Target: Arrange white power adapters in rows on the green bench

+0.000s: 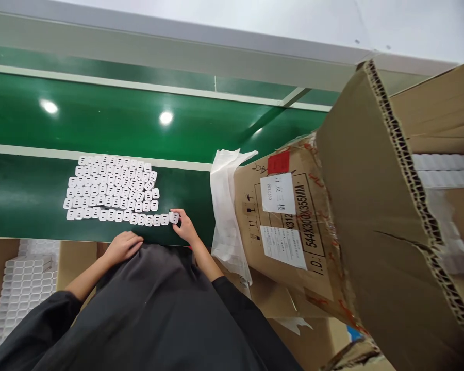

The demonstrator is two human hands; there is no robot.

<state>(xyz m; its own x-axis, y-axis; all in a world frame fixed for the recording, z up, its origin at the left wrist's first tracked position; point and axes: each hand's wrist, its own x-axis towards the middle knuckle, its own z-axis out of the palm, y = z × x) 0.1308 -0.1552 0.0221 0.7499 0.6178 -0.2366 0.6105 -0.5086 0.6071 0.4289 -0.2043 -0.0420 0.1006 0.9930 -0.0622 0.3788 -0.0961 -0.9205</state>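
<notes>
Rows of small white rounded-square plastic pieces (112, 181), each with dark slots or marks on its top, lie on the green work surface (185, 191). My right hand (184, 226) is closed by thumb and fingers around a white plastic piece (174, 217) at the right end of the nearest row. My left hand (124, 246) lies flat at the front edge of the surface, fingers together and stretched out, holding nothing. It is a little below the nearest row and apart from it.
A large cardboard box (251, 201) with labels and an upright flap (379, 216) stands at right. Stacked white pieces (444, 170) show behind the flap. At lower left, another carton holds white trays or pieces (27, 283). A white shelf edge (178, 44) spans overhead.
</notes>
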